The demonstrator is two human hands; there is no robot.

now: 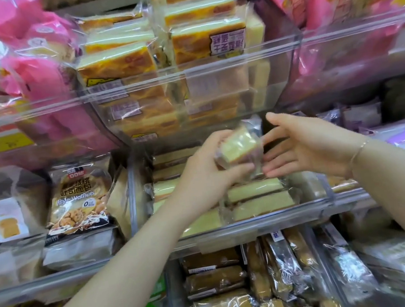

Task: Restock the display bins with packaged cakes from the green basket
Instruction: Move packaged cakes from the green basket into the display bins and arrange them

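Left hand (205, 171) grips packaged cake (241, 148); right hand (307, 146) open, fingertips touching wrapper.

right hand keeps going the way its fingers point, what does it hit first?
The right hand is open, fingers pointing left at the wrapped cake gripped by the left hand. It would meet that cake's wrapper first; the fingertips look at or almost on it already, though depth is unclear.
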